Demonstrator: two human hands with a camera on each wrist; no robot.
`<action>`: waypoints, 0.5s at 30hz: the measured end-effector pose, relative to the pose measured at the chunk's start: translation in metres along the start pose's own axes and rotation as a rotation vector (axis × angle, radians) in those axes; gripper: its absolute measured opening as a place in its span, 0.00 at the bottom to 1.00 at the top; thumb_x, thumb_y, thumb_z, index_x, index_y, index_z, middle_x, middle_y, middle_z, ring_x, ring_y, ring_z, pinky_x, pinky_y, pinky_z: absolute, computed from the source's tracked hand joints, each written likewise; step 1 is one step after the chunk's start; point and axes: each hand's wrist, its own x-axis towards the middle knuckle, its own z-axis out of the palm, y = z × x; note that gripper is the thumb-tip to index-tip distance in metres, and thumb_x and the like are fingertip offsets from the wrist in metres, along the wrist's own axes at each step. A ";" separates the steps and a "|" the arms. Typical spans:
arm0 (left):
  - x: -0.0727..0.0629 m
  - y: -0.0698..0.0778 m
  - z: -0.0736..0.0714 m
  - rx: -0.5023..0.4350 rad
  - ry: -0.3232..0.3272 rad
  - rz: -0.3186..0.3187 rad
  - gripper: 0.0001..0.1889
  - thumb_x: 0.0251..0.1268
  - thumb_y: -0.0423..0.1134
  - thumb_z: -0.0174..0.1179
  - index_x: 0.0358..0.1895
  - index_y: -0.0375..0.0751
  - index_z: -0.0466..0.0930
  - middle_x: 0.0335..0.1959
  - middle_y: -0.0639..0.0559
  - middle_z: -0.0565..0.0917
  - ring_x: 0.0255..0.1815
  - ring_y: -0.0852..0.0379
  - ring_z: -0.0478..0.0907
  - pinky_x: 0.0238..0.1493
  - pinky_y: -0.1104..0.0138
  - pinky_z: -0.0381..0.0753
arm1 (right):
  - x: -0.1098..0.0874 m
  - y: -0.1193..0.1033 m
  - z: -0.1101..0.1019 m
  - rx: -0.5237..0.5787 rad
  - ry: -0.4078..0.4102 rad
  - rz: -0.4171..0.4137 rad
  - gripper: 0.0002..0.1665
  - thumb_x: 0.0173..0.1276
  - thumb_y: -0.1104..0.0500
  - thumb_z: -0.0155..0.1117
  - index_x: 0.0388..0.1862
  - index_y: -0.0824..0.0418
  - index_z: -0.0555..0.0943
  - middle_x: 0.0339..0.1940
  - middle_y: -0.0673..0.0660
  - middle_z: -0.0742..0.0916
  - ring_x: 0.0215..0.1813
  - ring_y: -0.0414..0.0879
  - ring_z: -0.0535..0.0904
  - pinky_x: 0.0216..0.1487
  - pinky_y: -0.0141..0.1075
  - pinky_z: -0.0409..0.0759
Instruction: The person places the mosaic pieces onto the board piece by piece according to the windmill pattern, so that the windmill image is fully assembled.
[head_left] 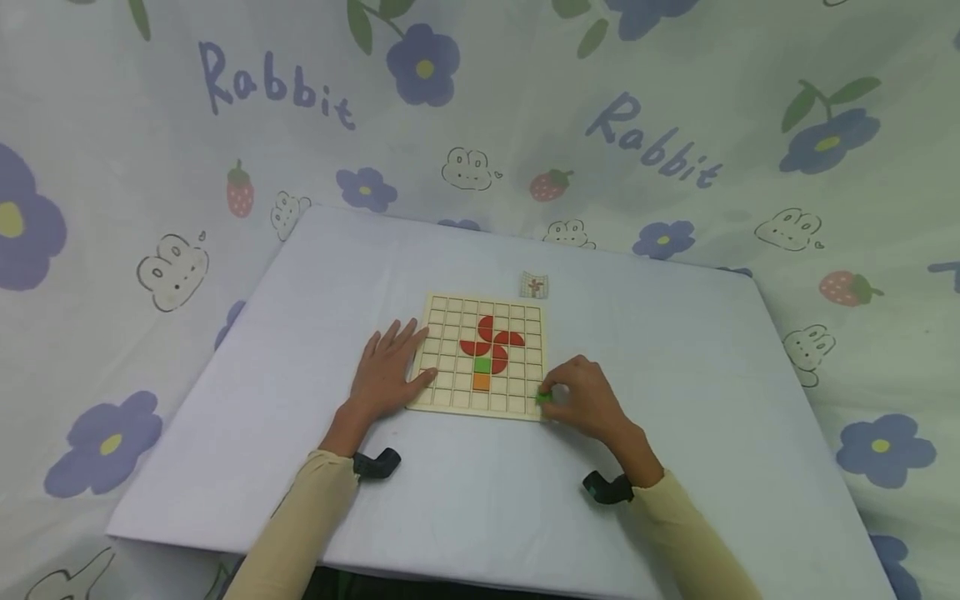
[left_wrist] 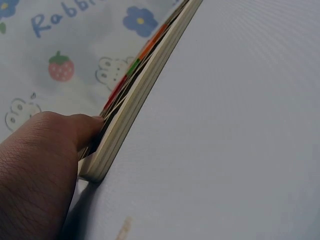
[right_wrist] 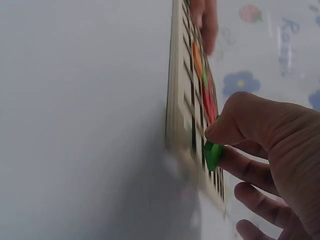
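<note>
A wooden grid board (head_left: 450, 400) lies on the table, bearing several red quarter-round tiles (head_left: 498, 360) in a pinwheel, a green square tile (head_left: 482, 365) under them and an orange square tile (head_left: 481, 382) below that. My right hand (head_left: 588, 398) pinches a green tile (right_wrist: 213, 155) between thumb and finger at the board's right edge, near its lower corner. The tile's full outline is partly hidden by the fingers. On the board's left edge rests my left hand (head_left: 386, 371), fingers spread, thumb (left_wrist: 90, 129) lying over the rim.
A small patterned card (head_left: 534, 285) with a red pinwheel picture lies just behind the board's far right corner. White cloth covers the table (head_left: 337, 275). Behind it hangs a printed curtain (head_left: 487, 108). Each wrist wears a black camera mount (head_left: 377, 463).
</note>
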 end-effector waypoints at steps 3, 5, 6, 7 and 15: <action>0.000 -0.001 0.000 0.002 -0.009 -0.005 0.41 0.66 0.64 0.52 0.78 0.48 0.56 0.79 0.47 0.54 0.79 0.45 0.42 0.75 0.47 0.38 | 0.018 -0.018 0.015 -0.006 0.003 -0.074 0.08 0.44 0.60 0.79 0.25 0.51 0.87 0.29 0.42 0.87 0.41 0.42 0.73 0.46 0.45 0.71; 0.000 -0.001 0.000 0.002 -0.013 -0.008 0.41 0.66 0.64 0.52 0.78 0.49 0.56 0.79 0.47 0.53 0.79 0.46 0.41 0.75 0.48 0.37 | 0.028 -0.027 0.024 -0.018 -0.001 -0.110 0.07 0.45 0.59 0.78 0.25 0.50 0.88 0.29 0.42 0.87 0.41 0.41 0.72 0.47 0.45 0.70; 0.000 -0.001 0.001 0.000 -0.014 -0.008 0.41 0.66 0.64 0.52 0.78 0.48 0.56 0.79 0.47 0.53 0.79 0.46 0.41 0.75 0.48 0.37 | 0.032 -0.031 0.028 -0.021 -0.003 -0.127 0.07 0.45 0.58 0.77 0.25 0.49 0.88 0.30 0.41 0.87 0.41 0.41 0.72 0.48 0.45 0.69; 0.000 -0.002 0.001 0.002 -0.016 -0.007 0.41 0.67 0.64 0.52 0.78 0.48 0.56 0.79 0.47 0.53 0.79 0.46 0.40 0.75 0.48 0.37 | 0.035 -0.034 0.032 -0.025 -0.007 -0.141 0.06 0.46 0.58 0.77 0.25 0.48 0.88 0.30 0.41 0.88 0.41 0.41 0.71 0.48 0.45 0.69; 0.001 -0.003 0.004 -0.002 0.002 0.008 0.41 0.67 0.65 0.51 0.78 0.48 0.56 0.79 0.48 0.53 0.79 0.46 0.42 0.75 0.48 0.38 | 0.048 -0.050 0.050 -0.083 -0.022 -0.257 0.05 0.48 0.56 0.75 0.26 0.47 0.88 0.30 0.42 0.88 0.41 0.43 0.72 0.52 0.48 0.68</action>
